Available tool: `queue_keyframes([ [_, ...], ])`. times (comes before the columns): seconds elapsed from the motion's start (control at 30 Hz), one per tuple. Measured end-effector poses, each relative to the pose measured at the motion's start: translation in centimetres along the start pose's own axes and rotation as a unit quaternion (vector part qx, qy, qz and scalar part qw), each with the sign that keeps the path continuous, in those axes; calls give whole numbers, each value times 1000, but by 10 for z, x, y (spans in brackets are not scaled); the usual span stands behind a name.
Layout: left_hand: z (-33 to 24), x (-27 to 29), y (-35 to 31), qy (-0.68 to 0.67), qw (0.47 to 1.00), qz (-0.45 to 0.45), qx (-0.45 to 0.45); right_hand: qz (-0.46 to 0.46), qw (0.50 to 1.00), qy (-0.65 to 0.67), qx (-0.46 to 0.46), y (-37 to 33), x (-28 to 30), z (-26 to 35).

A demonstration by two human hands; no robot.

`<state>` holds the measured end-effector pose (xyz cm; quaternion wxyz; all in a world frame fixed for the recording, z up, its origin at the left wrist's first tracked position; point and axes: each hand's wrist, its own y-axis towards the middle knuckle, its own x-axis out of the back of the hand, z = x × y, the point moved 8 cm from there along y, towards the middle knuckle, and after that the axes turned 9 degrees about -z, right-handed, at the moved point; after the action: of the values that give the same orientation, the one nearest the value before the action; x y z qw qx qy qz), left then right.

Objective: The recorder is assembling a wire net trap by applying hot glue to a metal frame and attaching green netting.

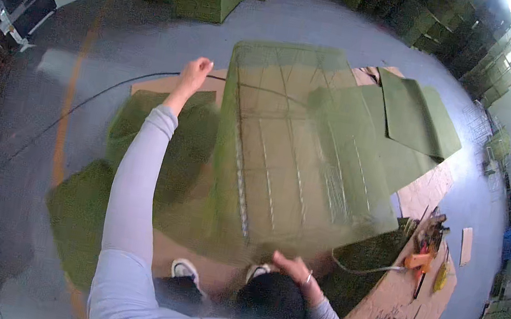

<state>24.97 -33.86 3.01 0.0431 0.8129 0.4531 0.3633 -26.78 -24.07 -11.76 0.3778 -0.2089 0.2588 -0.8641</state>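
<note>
wire-ribbed green panel [280, 170] is positioned before the body; fingers of the left hand [196, 73] are curled near its upper left edge, whether anything is gripped cannot be told; those of the right hand [295, 269] are held apart near its lower edge; beyond, green sheets [414, 118] and hand tools [425, 255] are laid on cardboard [371, 317]

My left arm [133, 193] reaches well forward, left hand [196, 72] curled; right hand [296, 270] low, close in, finger pose unclear.
</note>
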Motion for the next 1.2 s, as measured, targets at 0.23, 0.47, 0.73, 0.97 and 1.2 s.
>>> queue_keyframes([
  [0.23,44,-99,108,-53,991,-111,-58,135,990,12,-47,-4,-13,35],
  [0.47,79,-146,134,-66,994,82,-12,55,998,-9,25,7,18,45],
  [0.73,71,92,50,-130,987,-1,98,-149,905,379,125,-5,128,113],
  [0.97,-67,308,-65,-222,959,2,176,213,845,394,290,5,210,193],
  [1.2,-118,448,-179,-234,923,-82,294,241,818,479,210,-52,158,191],
])
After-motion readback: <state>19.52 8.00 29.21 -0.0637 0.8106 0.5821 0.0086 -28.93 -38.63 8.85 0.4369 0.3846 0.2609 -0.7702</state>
